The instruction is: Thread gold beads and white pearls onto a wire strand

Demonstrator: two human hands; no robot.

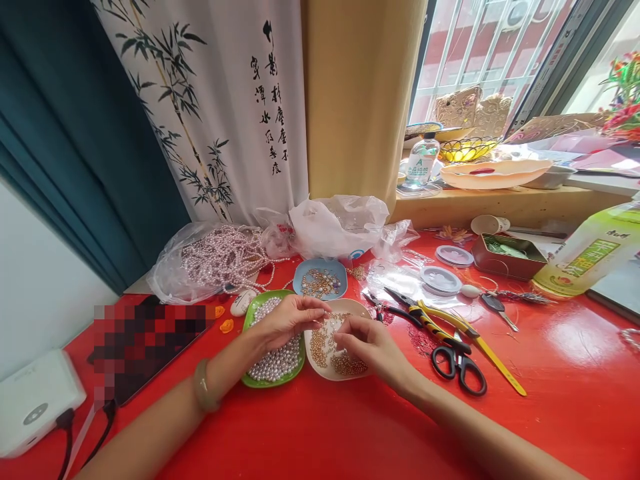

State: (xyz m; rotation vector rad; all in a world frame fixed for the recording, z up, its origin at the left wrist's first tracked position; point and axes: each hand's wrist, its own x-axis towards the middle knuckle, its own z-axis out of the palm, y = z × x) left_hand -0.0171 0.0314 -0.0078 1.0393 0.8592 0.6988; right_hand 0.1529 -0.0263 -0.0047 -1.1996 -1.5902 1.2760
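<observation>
**Over the bead dishes, your fingers pinch small**

Above the white dish (320,363) of gold beads (345,365), your right hand (367,343) pinches narrowly; what it holds cannot be told. Your left hand (287,320), fingertips closed together, hovers over the green dish (250,313) of pearls (277,363). Scissors (457,363) lie to the right on the red table (550,387).

Scissors (459,363) crowd the right; near red tabletop (320,433) (bare) lies open.
</observation>
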